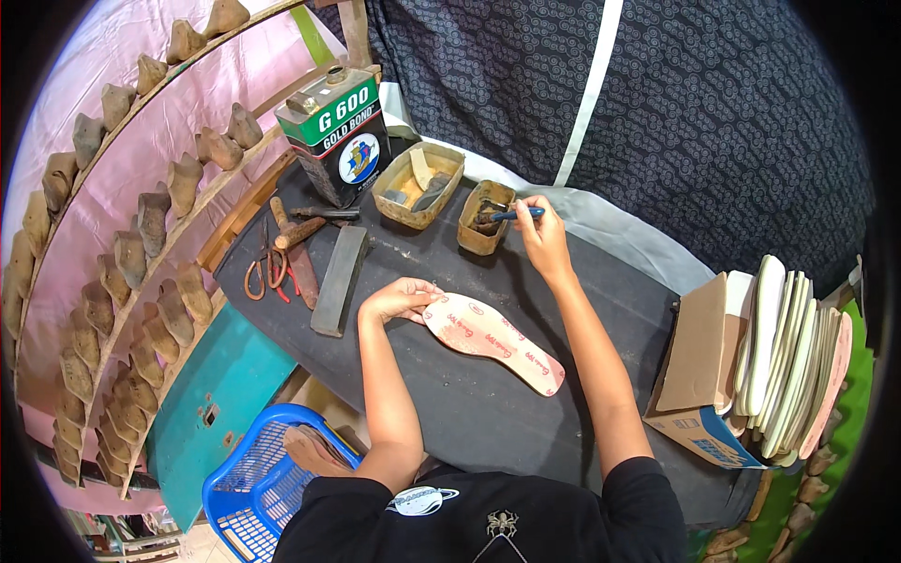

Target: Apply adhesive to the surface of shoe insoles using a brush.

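My left hand (402,299) grips the wide end of a pink insole (493,340) printed with red lettering. The insole lies on the dark tabletop, its narrow end pointing to the lower right. In my right hand (544,235) is a blue-handled brush (524,214), pinched between the fingers. The brush's working end is down in a small brown-stained tub (481,240), where its tip is hard to see. A larger yellowish tub (409,212) with scraps and a pale spreader-like piece stands to the left of it.
At the back left stands a green-and-black metal can (343,155). Near it lie a grey sharpening block (340,281), a hammer (298,233) and scissors (272,267). A cardboard box (690,375) of stacked soles is at the right, a blue basket (246,488) below left, shoe lasts on the left racks.
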`<action>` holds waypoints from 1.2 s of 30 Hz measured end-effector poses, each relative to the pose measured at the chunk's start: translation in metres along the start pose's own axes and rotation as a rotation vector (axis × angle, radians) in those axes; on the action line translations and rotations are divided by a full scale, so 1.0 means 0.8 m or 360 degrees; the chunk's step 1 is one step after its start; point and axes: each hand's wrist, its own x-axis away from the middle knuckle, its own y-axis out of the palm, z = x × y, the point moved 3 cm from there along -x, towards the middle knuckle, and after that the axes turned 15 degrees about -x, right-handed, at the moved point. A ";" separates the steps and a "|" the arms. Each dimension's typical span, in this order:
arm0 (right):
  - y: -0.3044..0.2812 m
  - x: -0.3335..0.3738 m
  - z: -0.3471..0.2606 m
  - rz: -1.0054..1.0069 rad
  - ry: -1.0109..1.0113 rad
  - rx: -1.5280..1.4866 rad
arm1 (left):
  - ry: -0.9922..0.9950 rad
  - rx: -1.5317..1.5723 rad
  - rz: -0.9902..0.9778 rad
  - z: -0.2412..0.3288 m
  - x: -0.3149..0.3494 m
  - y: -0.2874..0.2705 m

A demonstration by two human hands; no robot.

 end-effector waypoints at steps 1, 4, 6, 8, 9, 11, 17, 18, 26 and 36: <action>0.000 0.002 -0.001 0.0001 -0.0003 0.0000 | 0.0002 -0.0002 0.0001 0.000 0.000 -0.001; -0.012 0.010 0.001 0.0199 -0.0132 -0.0274 | 0.0009 0.0032 -0.0021 0.003 0.001 0.003; -0.018 0.020 -0.008 0.0329 -0.0103 -0.0582 | 0.0005 -0.0004 -0.0025 0.001 0.001 0.002; -0.033 0.033 -0.012 0.0480 -0.0115 -0.0923 | 0.0004 -0.0002 -0.0024 0.003 -0.001 0.003; -0.037 0.042 -0.017 0.0496 -0.0095 -0.1040 | 0.0010 0.0005 -0.0011 0.003 0.000 0.002; -0.041 0.060 -0.028 0.0470 -0.0101 -0.1006 | -0.0024 -0.0004 -0.0013 0.003 0.001 0.002; -0.020 0.096 -0.051 0.0105 0.0116 -0.0647 | 0.0007 0.0005 -0.0002 0.005 -0.003 0.003; -0.015 0.099 -0.052 -0.0008 0.0133 -0.0466 | 0.0009 0.0003 -0.0005 0.005 -0.004 0.004; 0.013 0.104 -0.074 -0.0374 0.0283 -0.0300 | -0.0024 -0.0028 0.0010 0.007 0.003 0.007; -0.030 0.106 -0.050 -0.0111 0.0164 -0.0297 | -0.0017 -0.0081 0.0014 0.007 0.001 0.005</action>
